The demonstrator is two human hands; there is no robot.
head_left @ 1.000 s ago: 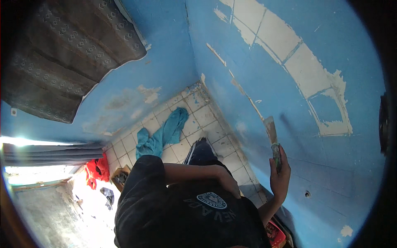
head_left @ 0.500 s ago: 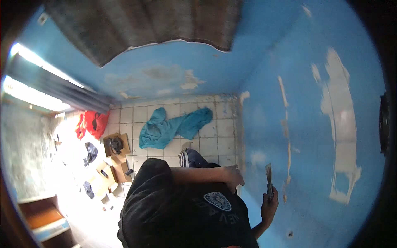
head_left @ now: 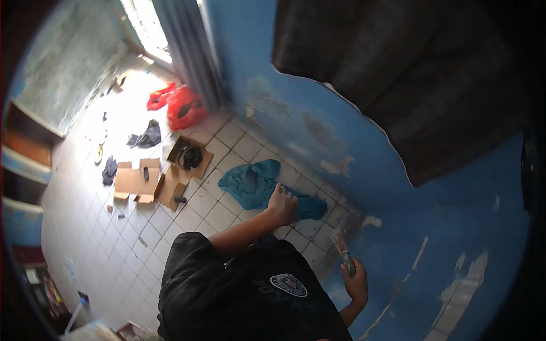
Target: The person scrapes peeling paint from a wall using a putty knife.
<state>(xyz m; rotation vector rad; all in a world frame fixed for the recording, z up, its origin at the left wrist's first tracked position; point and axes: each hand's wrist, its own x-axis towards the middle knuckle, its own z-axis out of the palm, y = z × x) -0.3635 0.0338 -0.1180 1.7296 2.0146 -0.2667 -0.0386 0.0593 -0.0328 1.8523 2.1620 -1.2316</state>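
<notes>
right hand [head_left: 356,282] grip is closed on a putty knife [head_left: 343,251], blade up beside the blue wall [head_left: 432,238]. left hand [head_left: 282,206], whether its grip is open or closed cannot be told, hangs over the teal cloth [head_left: 250,183]. step judged: between scraping passes; the next stroke calls for setting the blade flat on the wall.

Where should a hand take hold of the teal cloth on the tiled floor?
Pinch the raised, bunched folds at the middle of the teal cloth, coming straight down from above. It lies crumpled on the tiled floor, so flat edges give little to grip. The left hand reaches over its right end.

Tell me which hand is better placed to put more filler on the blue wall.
Probably the right hand: it grips the putty knife, blade raised and close to the patched blue wall. The left hand holds no tool I can see and hangs over the teal cloth on the floor, farther from the wall.
</notes>
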